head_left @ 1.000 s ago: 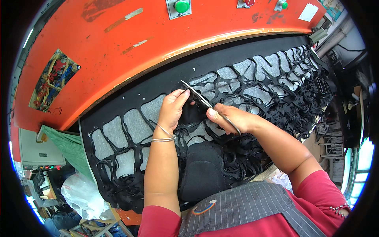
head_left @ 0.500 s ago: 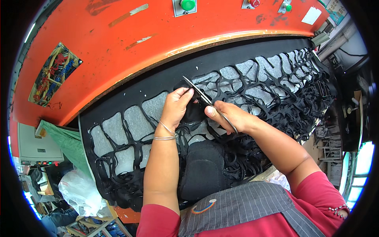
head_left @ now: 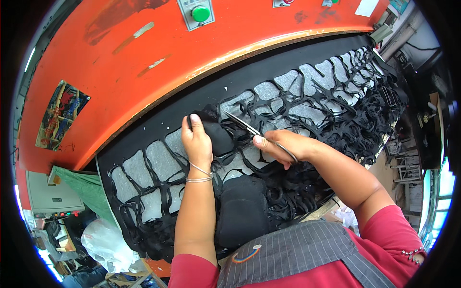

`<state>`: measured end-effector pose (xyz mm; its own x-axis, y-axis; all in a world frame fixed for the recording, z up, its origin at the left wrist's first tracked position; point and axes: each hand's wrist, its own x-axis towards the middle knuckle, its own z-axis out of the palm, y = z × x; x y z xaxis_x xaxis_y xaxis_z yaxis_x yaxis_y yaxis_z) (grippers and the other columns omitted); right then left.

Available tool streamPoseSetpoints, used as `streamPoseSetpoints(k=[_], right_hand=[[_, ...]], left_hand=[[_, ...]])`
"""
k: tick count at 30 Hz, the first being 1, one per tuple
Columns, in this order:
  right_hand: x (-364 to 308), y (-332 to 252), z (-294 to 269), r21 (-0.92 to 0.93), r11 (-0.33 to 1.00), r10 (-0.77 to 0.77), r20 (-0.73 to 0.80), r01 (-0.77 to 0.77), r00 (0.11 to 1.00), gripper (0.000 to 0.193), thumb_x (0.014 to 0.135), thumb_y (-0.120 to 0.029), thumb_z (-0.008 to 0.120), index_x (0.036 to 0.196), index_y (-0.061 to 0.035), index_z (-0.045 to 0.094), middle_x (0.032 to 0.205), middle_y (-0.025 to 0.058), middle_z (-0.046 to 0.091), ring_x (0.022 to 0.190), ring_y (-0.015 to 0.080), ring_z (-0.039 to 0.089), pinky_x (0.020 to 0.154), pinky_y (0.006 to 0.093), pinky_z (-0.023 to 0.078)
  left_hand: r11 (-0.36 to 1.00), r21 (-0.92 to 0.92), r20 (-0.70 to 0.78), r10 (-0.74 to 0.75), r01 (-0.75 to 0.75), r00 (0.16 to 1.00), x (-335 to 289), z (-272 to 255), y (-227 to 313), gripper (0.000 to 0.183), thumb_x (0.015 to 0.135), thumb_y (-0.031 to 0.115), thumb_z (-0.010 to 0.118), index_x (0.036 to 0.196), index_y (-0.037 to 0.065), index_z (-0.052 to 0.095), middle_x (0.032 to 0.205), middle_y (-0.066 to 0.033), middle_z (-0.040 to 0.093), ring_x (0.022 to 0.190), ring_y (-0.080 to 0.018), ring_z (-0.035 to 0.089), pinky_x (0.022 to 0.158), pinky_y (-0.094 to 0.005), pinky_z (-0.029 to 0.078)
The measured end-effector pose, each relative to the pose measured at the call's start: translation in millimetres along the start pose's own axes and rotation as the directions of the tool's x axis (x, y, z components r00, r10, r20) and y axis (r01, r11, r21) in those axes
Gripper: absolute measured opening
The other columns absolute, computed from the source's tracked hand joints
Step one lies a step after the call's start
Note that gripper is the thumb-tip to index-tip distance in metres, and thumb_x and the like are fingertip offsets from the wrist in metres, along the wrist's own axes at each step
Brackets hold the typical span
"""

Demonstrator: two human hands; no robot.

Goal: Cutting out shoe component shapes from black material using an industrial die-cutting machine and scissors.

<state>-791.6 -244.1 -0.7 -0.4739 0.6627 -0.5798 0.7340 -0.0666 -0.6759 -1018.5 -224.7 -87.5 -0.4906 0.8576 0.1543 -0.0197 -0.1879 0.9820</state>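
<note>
My left hand (head_left: 198, 144) is closed on a black fabric piece (head_left: 221, 139), its thumb pointing up along the edge. The piece is rounded, with a mesh-like upper part. A pair of metal scissors (head_left: 245, 126) is in my right hand (head_left: 288, 146), with a handle loop around the thumb side. The blades point up and left, close together, just right of the fabric piece. Nearer my body, a stacked black padded piece (head_left: 243, 211) lies in front of my apron. Tangled black fabric strips (head_left: 307, 168) spread beneath both hands.
A long work surface holds black sheet material (head_left: 165, 115) with large cut-outs over grey. Behind it rises an orange machine body (head_left: 144, 72) with a green button (head_left: 200, 14). At the lower left are a green cloth (head_left: 84, 187) and a white plastic bag (head_left: 108, 242).
My left hand has moved left and slightly down with the fabric piece, away from the scissors. The blades, earlier at the piece's edge, are now apart from it. The view has shifted.
</note>
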Motion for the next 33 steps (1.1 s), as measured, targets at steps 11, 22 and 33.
streamPoseSetpoints(k=[11,22,33], right_hand=[[0,3,25,0.429,0.903,-0.076,0.169,-0.004,0.983,0.086,0.086,-0.078,0.021,0.089,0.0021,0.051,0.06,0.0032,0.045,0.05,0.0117,0.049,0.048,0.0283,0.05],[14,-12,42,0.465,0.879,-0.139,0.036,0.106,0.99,0.085,0.084,-0.08,0.029,0.081,0.0026,0.051,0.046,0.0047,0.045,0.037,0.0125,0.048,0.037,0.0273,0.044],[-81,47,12,-0.164,0.976,-0.164,-0.132,0.141,0.978,0.058,0.078,-0.056,0.069,0.079,0.001,0.057,0.061,0.0169,0.057,0.06,0.0325,0.06,0.06,0.0423,0.047]], left_hand=[[0.991,0.093,-0.041,0.099,-0.095,0.994,-4,2,3,0.046,0.101,0.036,0.046,0.105,-0.01,0.054,0.088,-0.0062,0.056,0.081,-0.0126,0.047,0.076,-0.0268,0.042],[0.996,0.048,-0.035,0.078,-0.077,0.996,-9,0,7,0.03,0.102,0.029,0.045,0.1,0.002,0.058,0.092,-0.0013,0.061,0.083,-0.0097,0.053,0.077,-0.0244,0.044],[0.966,-0.136,0.331,-0.164,0.219,0.929,-39,-46,148,0.024,0.094,0.013,0.058,0.112,-0.002,0.059,0.1,-0.0075,0.066,0.088,-0.0139,0.064,0.079,-0.0286,0.051]])
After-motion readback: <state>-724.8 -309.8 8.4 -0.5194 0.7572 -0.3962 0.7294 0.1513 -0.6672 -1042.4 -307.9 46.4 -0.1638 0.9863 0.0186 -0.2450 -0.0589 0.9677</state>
